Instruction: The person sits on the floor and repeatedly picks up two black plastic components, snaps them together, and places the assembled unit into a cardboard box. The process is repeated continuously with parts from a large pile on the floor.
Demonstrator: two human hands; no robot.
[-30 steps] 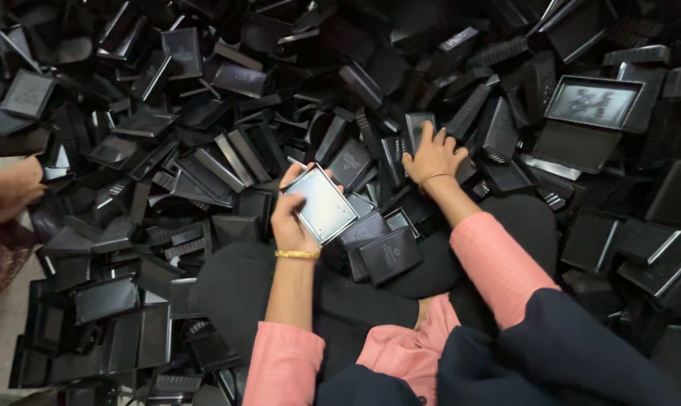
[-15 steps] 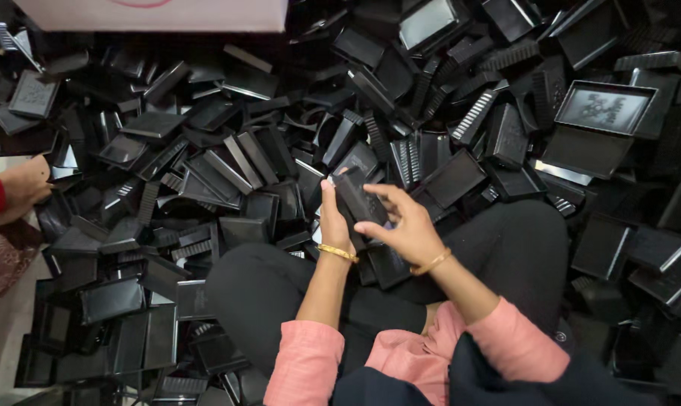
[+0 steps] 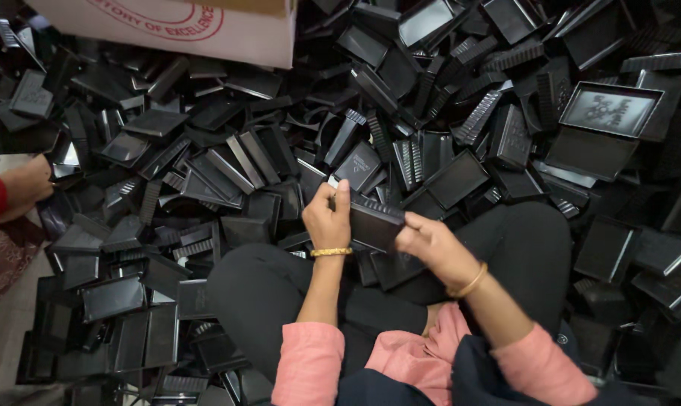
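My left hand [image 3: 327,218] and my right hand [image 3: 428,242] both grip one black plastic tray [image 3: 376,222], held edge-on between them over my lap. The left hand holds its left end with the thumb on top; the right hand pinches its right end. Both wrists carry a gold bangle, and the sleeves are pink. I sit cross-legged in black trousers [image 3: 257,289], with several more black trays lying between my knees under the held one.
A big heap of black plastic trays [image 3: 205,150] spreads across the floor all around me. A white cardboard box [image 3: 205,30] stands at the top left. Another person's hand [image 3: 24,188] with a red sleeve rests at the left edge.
My right hand came back from the pile to the tray that my left hand held up. The tray has turned from flat-on to edge-on. The view tilted, showing the white box.
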